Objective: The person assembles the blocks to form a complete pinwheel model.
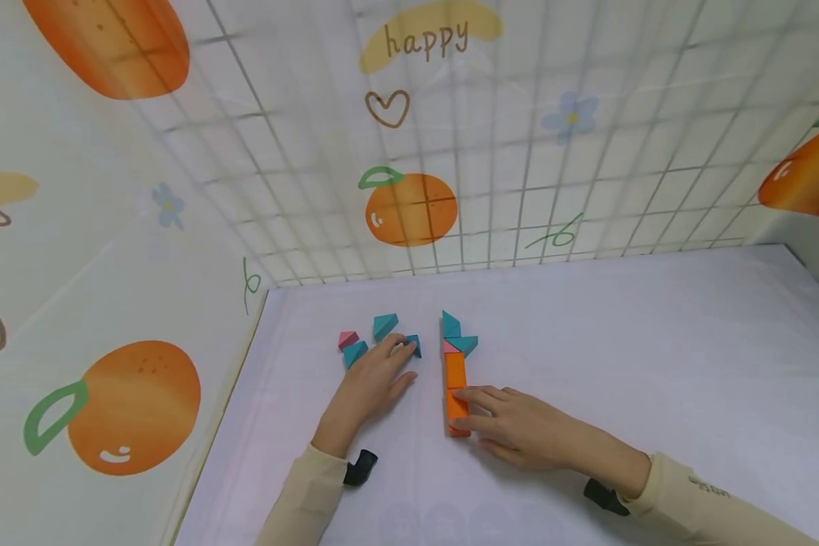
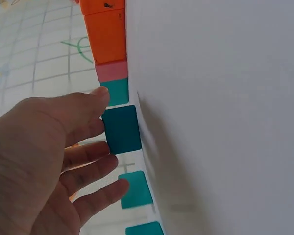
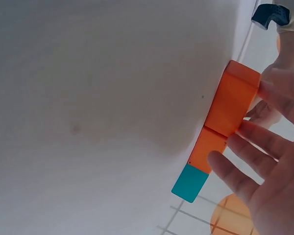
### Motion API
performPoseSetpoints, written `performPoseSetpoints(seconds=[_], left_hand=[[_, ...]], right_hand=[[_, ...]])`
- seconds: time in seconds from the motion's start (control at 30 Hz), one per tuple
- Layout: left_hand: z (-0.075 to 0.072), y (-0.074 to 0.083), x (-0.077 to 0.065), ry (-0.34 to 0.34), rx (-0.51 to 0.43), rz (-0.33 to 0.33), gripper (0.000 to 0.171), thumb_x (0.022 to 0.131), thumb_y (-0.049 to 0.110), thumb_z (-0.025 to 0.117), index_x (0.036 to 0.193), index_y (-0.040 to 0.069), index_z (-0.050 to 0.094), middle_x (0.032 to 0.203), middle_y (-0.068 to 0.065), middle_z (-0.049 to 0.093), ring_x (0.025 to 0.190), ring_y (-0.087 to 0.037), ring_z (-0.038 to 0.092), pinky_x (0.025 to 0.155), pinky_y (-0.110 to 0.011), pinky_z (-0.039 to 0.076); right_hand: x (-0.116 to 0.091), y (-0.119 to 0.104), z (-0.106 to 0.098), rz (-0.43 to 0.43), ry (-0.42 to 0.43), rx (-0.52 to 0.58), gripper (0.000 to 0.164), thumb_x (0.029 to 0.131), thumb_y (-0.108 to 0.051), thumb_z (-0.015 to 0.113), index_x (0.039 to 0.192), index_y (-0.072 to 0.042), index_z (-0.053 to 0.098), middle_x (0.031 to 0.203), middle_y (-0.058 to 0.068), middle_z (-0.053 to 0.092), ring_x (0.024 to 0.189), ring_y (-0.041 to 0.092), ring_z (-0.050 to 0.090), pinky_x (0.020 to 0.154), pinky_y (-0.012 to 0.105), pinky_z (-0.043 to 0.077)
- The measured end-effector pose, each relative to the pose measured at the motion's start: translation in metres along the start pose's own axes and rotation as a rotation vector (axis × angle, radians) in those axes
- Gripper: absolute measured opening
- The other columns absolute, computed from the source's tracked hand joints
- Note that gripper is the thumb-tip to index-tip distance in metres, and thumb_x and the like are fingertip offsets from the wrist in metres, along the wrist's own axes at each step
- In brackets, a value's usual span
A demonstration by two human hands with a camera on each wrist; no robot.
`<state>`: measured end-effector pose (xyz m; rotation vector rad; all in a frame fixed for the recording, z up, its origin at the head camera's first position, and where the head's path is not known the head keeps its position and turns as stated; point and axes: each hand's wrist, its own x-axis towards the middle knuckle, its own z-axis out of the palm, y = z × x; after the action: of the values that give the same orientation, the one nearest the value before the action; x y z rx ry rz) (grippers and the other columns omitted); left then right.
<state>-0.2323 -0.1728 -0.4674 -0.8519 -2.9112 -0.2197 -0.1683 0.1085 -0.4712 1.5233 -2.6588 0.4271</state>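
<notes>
On the table a row of orange blocks runs away from me. A pink triangular block and two teal triangular blocks adjoin its far end. With its fingers extended, my right hand touches the near orange blocks; the right wrist view shows its fingertips along their side. Left of the row, my left hand reaches forward, fingertips at a blue triangular block. In the left wrist view its fingers touch the edge of this dark block, while the head view shows the thumb apart from it.
Beyond and left of my left hand lie loose teal blocks and a pink block. A printed cloth wall rises behind the white table surface, with another wall on the left.
</notes>
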Motion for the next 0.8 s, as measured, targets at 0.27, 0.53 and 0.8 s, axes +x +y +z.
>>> performPoseSetpoints(seconds=[0.27,0.53,0.8], left_hand=[[0.003,0.001,0.015,-0.013,0.008,0.006,0.052,0.095,0.035,0.064,0.14,0.012,0.054,0.139,-0.007,0.052,0.122,-0.023,0.056,0.101,-0.038,0.051],[0.006,0.003,0.024,-0.025,-0.027,0.005,0.052,0.094,0.035,0.065,0.14,0.014,0.054,0.139,-0.005,0.051,0.123,-0.022,0.055,0.105,-0.036,0.048],[0.01,0.002,0.028,-0.024,-0.042,0.0,0.053,0.094,0.035,0.065,0.142,0.017,0.053,0.145,-0.002,0.046,0.123,-0.02,0.055,0.105,-0.035,0.048]], right_hand=[[0.001,-0.002,0.0,0.017,-0.012,0.017,0.038,0.095,-0.024,0.064,0.131,-0.031,0.059,0.147,0.006,0.046,0.129,0.024,0.051,0.098,0.042,0.053],[0.003,-0.003,-0.001,0.029,-0.031,0.014,0.037,0.094,-0.024,0.064,0.131,-0.031,0.06,0.147,0.007,0.047,0.13,0.026,0.051,0.099,0.043,0.052],[0.002,-0.002,-0.001,0.018,-0.019,-0.005,0.038,0.094,-0.024,0.064,0.131,-0.032,0.06,0.147,0.006,0.046,0.129,0.025,0.051,0.098,0.043,0.052]])
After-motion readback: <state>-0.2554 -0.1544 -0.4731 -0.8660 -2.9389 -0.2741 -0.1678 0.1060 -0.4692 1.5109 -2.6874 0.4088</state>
